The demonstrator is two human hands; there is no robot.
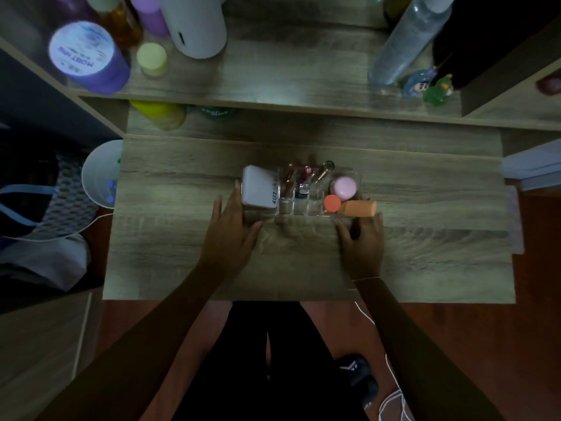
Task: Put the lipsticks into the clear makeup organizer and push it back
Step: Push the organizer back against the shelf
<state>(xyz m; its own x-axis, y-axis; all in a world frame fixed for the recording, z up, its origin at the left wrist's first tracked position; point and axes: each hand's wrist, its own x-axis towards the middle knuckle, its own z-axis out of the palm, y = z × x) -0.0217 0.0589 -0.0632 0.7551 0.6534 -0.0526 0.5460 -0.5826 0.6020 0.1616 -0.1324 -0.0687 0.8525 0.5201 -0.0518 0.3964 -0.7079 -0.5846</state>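
- Left hand (235,235) and right hand (364,238) flat-open on the desk (170,253), fingers loosely spread – neither grips anything; fingertips touch the organizer's (300,208) near wall.
- Organizer lies just ahead of both hands, long axis left–right, one hand at each end; lipsticks (303,182) already upright in the middle slots.
- Judgement: only the push toward the shelf remains.
- Legible: "4U2" on white box (258,186); "10" on a lipstick cap.
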